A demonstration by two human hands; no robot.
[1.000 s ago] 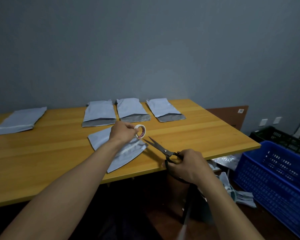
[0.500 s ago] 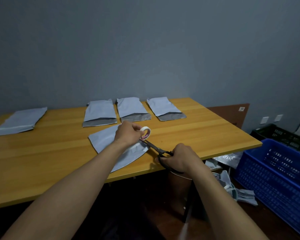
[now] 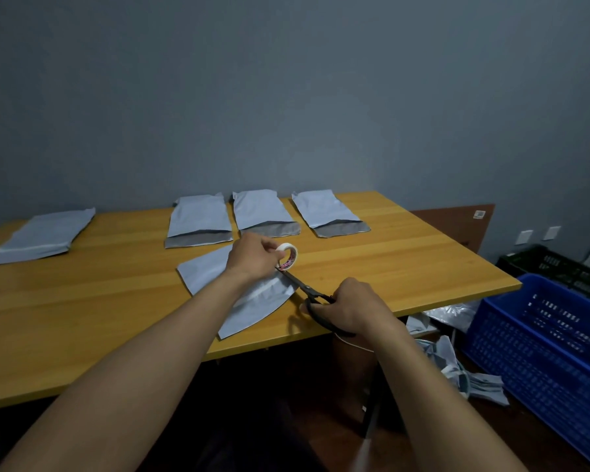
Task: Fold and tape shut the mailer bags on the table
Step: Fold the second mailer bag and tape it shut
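Observation:
A grey mailer bag (image 3: 252,303) lies slantwise near the front edge of the wooden table (image 3: 389,267). Above it my left hand (image 3: 252,257) grips a small white tape roll (image 3: 288,255). My right hand (image 3: 351,306) grips black scissors (image 3: 307,289) by the handles. Their blades look closed, with the tips just under the roll. Three more mailer bags (image 3: 200,219) (image 3: 263,212) (image 3: 326,212) lie in a row at the back with their open flaps toward me. Another mailer bag (image 3: 43,235) lies at the far left.
A blue plastic crate (image 3: 552,342) stands on the floor to the right, with a dark crate (image 3: 556,267) behind it. Loose bags and wrappers (image 3: 464,373) lie on the floor by the table's right end. A grey wall runs behind the table.
My right hand has moved the scissors left and forward, and the blades have gone from open to closed at the tape roll. My left hand has lifted the roll slightly to the right.

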